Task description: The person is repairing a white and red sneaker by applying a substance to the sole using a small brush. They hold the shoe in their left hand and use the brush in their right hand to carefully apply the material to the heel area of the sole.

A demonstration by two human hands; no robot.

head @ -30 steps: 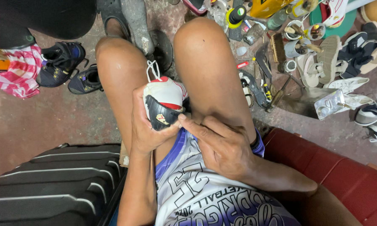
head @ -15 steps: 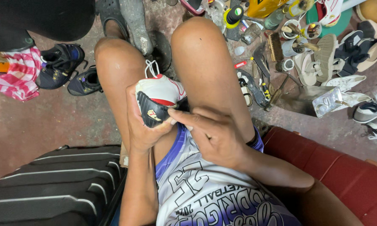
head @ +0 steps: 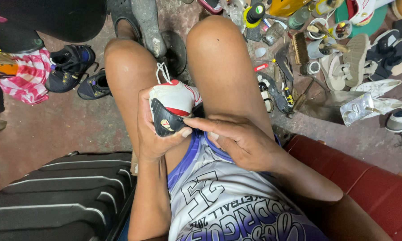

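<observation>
A small white, red and black sneaker (head: 172, 105) with white laces rests between my bare knees. My left hand (head: 154, 134) wraps around its black heel from below and grips it. My right hand (head: 236, 138) lies beside it on my thigh, fingertips pinched together against the heel's edge by my left thumb. Whether the right fingers hold a small tool is hidden. I sit on a red seat (head: 370, 187) in a white and purple jersey.
A black ribbed suitcase (head: 58, 196) lies at lower left. Dark sneakers (head: 73, 69) and a red striped cloth (head: 29, 80) sit on the concrete floor at left. Tools, jars, brushes, sandals and white shoes (head: 339, 53) crowd the floor at upper right.
The sneaker has turned slightly in my left hand, heel more toward me. My right hand has slid left and up, its fingertips now meeting the heel.
</observation>
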